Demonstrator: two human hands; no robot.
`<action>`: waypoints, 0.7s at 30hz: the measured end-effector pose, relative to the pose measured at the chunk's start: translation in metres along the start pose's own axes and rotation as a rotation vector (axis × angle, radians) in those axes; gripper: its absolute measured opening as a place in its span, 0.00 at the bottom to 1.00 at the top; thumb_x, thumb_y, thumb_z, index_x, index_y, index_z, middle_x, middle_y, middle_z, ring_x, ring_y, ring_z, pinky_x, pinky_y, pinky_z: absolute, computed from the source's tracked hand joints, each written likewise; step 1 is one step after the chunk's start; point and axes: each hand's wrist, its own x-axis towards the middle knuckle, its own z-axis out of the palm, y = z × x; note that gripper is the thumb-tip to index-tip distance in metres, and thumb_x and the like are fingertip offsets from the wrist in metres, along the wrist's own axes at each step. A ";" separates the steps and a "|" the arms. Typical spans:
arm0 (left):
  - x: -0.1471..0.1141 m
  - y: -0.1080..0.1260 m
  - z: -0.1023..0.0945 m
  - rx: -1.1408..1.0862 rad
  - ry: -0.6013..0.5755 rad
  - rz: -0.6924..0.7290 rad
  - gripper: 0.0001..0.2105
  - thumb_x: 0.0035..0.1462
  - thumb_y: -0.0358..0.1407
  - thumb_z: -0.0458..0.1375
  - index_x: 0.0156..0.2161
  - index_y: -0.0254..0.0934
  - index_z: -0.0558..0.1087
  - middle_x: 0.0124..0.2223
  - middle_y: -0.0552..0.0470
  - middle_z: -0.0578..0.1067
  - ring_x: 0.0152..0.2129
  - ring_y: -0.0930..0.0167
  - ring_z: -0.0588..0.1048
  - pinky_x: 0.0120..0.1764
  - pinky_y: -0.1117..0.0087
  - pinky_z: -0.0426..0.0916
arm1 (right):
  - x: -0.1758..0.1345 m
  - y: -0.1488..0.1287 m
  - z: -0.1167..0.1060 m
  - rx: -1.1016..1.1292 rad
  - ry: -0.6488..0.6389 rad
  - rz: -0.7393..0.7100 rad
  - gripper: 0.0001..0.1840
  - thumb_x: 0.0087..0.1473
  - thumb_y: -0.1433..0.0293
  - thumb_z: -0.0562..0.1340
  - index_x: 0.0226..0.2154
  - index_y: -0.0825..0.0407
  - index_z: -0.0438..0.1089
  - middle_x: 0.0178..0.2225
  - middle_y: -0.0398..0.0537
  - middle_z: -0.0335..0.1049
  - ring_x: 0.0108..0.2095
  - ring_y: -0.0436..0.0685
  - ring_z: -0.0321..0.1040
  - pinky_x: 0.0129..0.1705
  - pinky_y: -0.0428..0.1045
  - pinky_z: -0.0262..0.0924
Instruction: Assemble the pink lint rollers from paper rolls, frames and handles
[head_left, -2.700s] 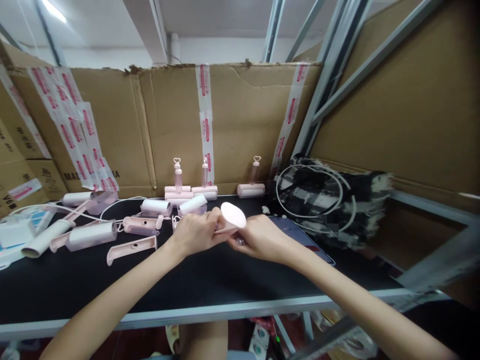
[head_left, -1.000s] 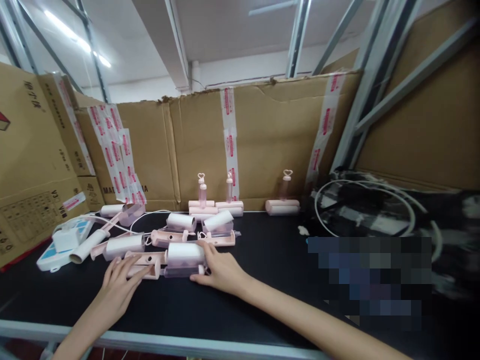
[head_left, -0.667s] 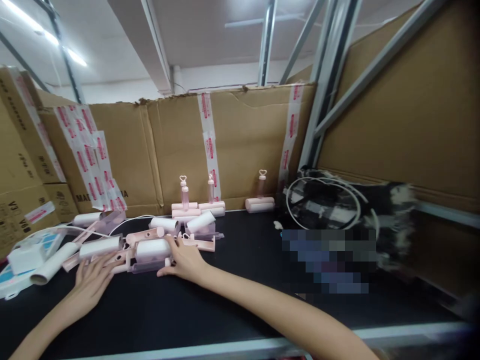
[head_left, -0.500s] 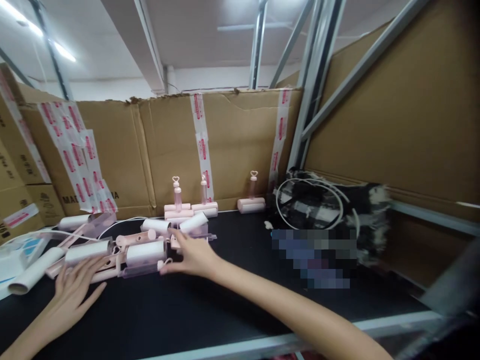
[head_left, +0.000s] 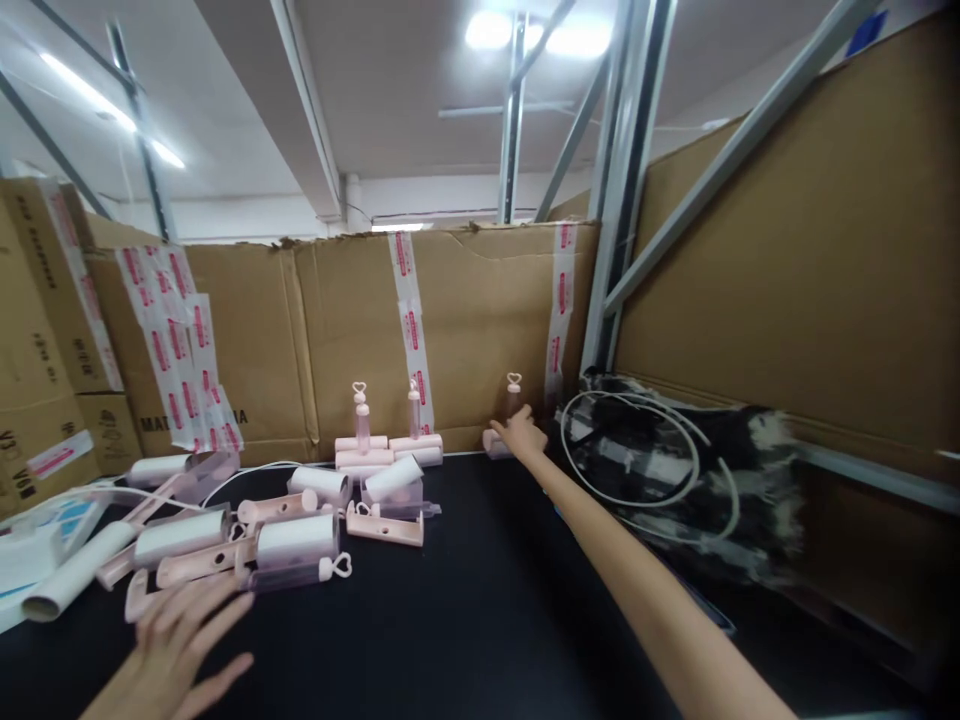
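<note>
A: Where do I find the right hand (head_left: 523,435)?

B: It is at the back of the worktop (head_left: 420,640), at the pink roller (head_left: 493,441) that lies near the cardboard wall (head_left: 480,330). This hand is in front of the roller and hides its right part. The heart-shaped loop (head_left: 514,379) of its upright handle rises just above the fingers.

A: Is the roller gripped?

B: The hand is small in this view and covers the place, so I cannot tell if the fingers are clamped on the roller or only touch it.

A: And the left hand (head_left: 176,640)?

B: It is at the front left, well apart from the right hand. Its fingers are spread, palm down, over the pink casing (head_left: 136,597), and they hide part of it.

A: Which things are about them?

B: Just beyond the left fingertips lies the clear tube (head_left: 289,577), beside the white roll (head_left: 298,540). More pink rollers (head_left: 363,459) with upright handles are at the back, to the left of the right hand. To its right is the dark fabric bundle (head_left: 765,460), with the white cable (head_left: 697,460) coiled on it.
</note>
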 end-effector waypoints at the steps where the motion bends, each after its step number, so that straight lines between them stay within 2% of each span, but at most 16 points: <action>1: 0.011 0.014 -0.004 -0.039 0.008 0.067 0.20 0.50 0.44 0.59 0.50 0.47 0.67 0.48 0.52 0.73 0.47 0.67 0.68 0.57 0.63 0.50 | 0.001 0.000 0.002 0.008 0.007 0.007 0.17 0.57 0.65 0.57 0.48 0.55 0.62 0.46 0.52 0.64 0.41 0.56 0.66 0.41 0.55 0.64; 3: 0.038 0.044 -0.009 -0.144 0.072 0.235 0.20 0.49 0.43 0.60 0.49 0.51 0.67 0.47 0.58 0.73 0.44 0.72 0.69 0.58 0.67 0.46 | 0.001 0.000 0.001 0.020 0.022 -0.015 0.16 0.58 0.65 0.56 0.47 0.55 0.63 0.44 0.50 0.65 0.40 0.55 0.67 0.40 0.55 0.64; 4: 0.053 0.058 -0.010 -0.200 0.102 0.268 0.20 0.49 0.41 0.61 0.49 0.51 0.67 0.47 0.59 0.73 0.45 0.73 0.68 0.59 0.67 0.45 | -0.001 0.000 -0.001 0.025 0.031 -0.042 0.16 0.58 0.64 0.56 0.46 0.56 0.63 0.43 0.50 0.66 0.39 0.55 0.67 0.40 0.54 0.64; 6: 0.084 0.083 -0.008 -0.309 0.055 0.281 0.22 0.51 0.37 0.60 0.52 0.47 0.64 0.50 0.55 0.71 0.48 0.71 0.66 0.59 0.66 0.45 | -0.008 0.000 -0.008 0.036 0.055 -0.114 0.17 0.56 0.63 0.57 0.44 0.57 0.63 0.38 0.51 0.69 0.36 0.57 0.69 0.37 0.53 0.62; 9: 0.129 0.114 0.012 -0.536 -0.230 0.056 0.32 0.54 0.41 0.57 0.60 0.41 0.50 0.59 0.44 0.59 0.56 0.63 0.57 0.56 0.59 0.54 | -0.032 0.001 -0.021 0.070 0.097 -0.241 0.19 0.52 0.59 0.58 0.42 0.56 0.62 0.32 0.52 0.72 0.34 0.61 0.70 0.32 0.50 0.58; 12: 0.163 0.137 0.046 -0.804 -0.417 -0.088 0.40 0.51 0.47 0.57 0.62 0.37 0.42 0.62 0.36 0.51 0.59 0.57 0.50 0.56 0.52 0.52 | -0.068 0.004 -0.030 0.129 0.114 -0.359 0.18 0.50 0.58 0.56 0.40 0.52 0.61 0.30 0.47 0.72 0.31 0.60 0.70 0.29 0.47 0.54; 14: 0.176 0.147 0.067 -0.929 -0.481 -0.209 0.42 0.49 0.48 0.58 0.61 0.33 0.40 0.62 0.33 0.48 0.60 0.56 0.48 0.57 0.52 0.50 | -0.093 0.005 -0.032 0.173 0.098 -0.430 0.15 0.48 0.59 0.56 0.38 0.50 0.62 0.28 0.43 0.71 0.30 0.57 0.70 0.27 0.45 0.52; 16: 0.181 0.152 0.080 -0.990 -0.523 -0.281 0.41 0.48 0.46 0.59 0.61 0.33 0.42 0.62 0.33 0.50 0.59 0.56 0.49 0.57 0.52 0.49 | -0.113 0.005 -0.033 0.225 0.058 -0.513 0.13 0.46 0.59 0.58 0.34 0.49 0.62 0.26 0.40 0.70 0.28 0.54 0.70 0.27 0.44 0.51; 19: 0.181 0.153 0.088 -0.933 -0.541 -0.339 0.38 0.46 0.45 0.61 0.59 0.36 0.49 0.59 0.38 0.57 0.56 0.55 0.54 0.55 0.51 0.50 | -0.129 0.003 -0.034 0.308 0.028 -0.615 0.12 0.44 0.60 0.59 0.31 0.49 0.62 0.22 0.38 0.69 0.24 0.53 0.68 0.24 0.44 0.48; 21: 0.180 0.151 0.090 -0.842 -0.535 -0.372 0.36 0.44 0.45 0.62 0.57 0.38 0.53 0.56 0.40 0.61 0.53 0.54 0.56 0.53 0.50 0.50 | -0.133 0.001 -0.034 0.341 0.057 -0.624 0.12 0.43 0.60 0.59 0.30 0.50 0.62 0.21 0.39 0.69 0.23 0.54 0.68 0.24 0.44 0.47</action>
